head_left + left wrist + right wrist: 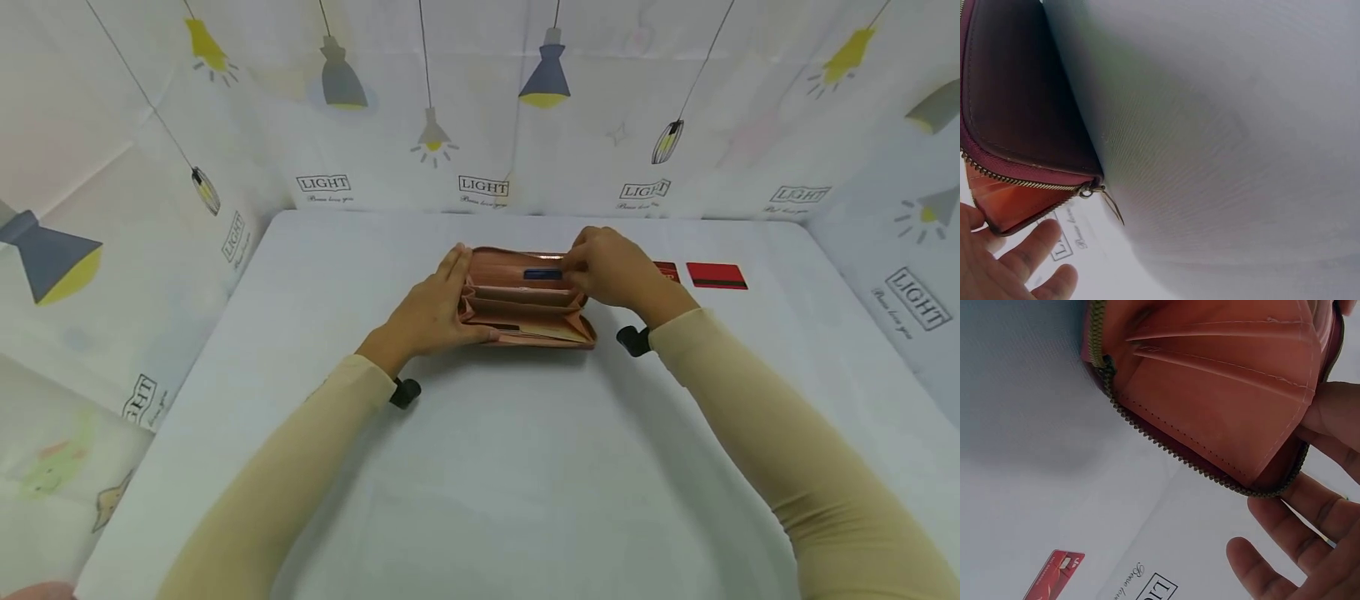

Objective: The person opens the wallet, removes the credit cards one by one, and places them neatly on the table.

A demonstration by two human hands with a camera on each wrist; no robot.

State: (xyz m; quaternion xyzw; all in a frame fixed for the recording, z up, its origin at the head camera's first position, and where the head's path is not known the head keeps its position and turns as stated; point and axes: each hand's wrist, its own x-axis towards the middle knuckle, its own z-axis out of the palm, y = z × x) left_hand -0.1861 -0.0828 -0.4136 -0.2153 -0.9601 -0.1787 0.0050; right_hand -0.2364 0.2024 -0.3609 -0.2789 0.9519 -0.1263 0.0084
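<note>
1. The step in hand appears to be close finger work at the rear right of the unzipped wallet (525, 298), which sits on the tabletop (480, 467) between the two hands.

2. To do it well, the left hand (429, 317) should brace its end of the wallet firmly, so that the compartments gape and nothing slides under the working fingers.

3. The right hand (611, 265) calls for a light fingertip touch: a hard tug at the corner could tip the wallet or fold its lining. Skin is best kept off the zip teeth (1163, 447).

4. The blue card (542, 274) shows in the rear panel, just left of the right hand's fingertips; it is better not dragged along by accident.

5. Left hand: spread across the wallet's left end, thumb lying along the front edge, fingers reaching to the rear panel. The zip pull (1092, 189) hangs beside its fingers.

6. Right hand: thumb and index finger pinch the wallet's rear edge, other fingers loose outside the zip. Whether a card lies inside that pinch, I cannot tell.

7. Right of the right hand lie a red card (667, 271), partly hidden by it, and a striped red card (717, 276) farther out.
</note>
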